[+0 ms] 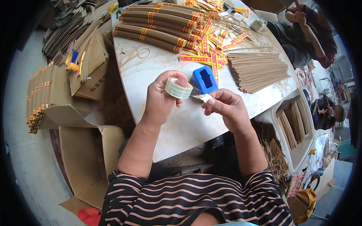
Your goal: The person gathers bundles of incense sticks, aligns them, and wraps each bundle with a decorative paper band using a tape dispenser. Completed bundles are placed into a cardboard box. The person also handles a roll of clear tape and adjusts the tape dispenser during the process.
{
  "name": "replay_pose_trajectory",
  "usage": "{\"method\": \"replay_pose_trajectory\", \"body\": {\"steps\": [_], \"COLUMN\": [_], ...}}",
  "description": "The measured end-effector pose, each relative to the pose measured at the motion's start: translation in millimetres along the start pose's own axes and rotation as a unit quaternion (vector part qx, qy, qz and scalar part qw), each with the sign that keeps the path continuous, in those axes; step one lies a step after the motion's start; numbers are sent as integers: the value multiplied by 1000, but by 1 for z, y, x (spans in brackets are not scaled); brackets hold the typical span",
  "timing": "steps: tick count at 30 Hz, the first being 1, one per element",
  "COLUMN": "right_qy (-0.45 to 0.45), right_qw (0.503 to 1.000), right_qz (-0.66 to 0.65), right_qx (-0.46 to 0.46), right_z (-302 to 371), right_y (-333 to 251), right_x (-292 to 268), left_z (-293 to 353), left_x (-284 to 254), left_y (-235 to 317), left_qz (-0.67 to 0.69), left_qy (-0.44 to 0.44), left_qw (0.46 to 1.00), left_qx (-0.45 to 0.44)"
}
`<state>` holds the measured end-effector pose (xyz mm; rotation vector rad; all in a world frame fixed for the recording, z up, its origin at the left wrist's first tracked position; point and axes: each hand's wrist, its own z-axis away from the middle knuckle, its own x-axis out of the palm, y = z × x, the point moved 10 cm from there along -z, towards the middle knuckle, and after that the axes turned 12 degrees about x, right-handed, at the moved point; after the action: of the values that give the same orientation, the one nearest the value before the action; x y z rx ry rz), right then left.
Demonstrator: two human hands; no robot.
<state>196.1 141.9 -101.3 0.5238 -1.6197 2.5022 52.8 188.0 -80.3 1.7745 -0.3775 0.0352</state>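
My left hand [160,96] grips a roll of clear tape [177,89], with the thumb in its core. Between the fingertips of my right hand [227,105] is the tape's pulled-out end [203,97], a short strip stretched from the roll. Just behind the strip a blue tape dispenser [204,79] rests on the white table [162,135]. Beyond it lie red and yellow paper labels [203,58] in a loose heap. To the right of the labels is a fanned pile of thin brown incense sticks [258,71].
Banded incense bundles [158,24] are stacked at the table's far left, near a rubber band [143,53]. Cardboard boxes [81,150] stand on the left. On the right are a white bin [298,150] of sticks and another person [309,34].
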Motion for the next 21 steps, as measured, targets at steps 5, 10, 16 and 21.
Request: {"method": "replay_pose_trajectory", "body": {"steps": [5, 10, 16, 21], "right_qy": [2, -44, -53, -102], "right_qw": [999, 999, 997, 978], "right_qz": [44, 1, -32, -160], "right_qx": [-7, -33, -35, 87], "right_z": [3, 4, -4, -14], "right_y": [-1, -7, -2, 30], "right_x": [-5, -5, 1, 21], "left_z": [1, 1, 2, 8], "left_x": [-2, -2, 1, 16], "left_y": [4, 14, 16, 16], "left_qz": [-19, -14, -14, 59], "left_qy": [17, 28, 14, -60], "left_qw": [999, 997, 998, 995], "left_qx": [20, 68, 67, 59]}}
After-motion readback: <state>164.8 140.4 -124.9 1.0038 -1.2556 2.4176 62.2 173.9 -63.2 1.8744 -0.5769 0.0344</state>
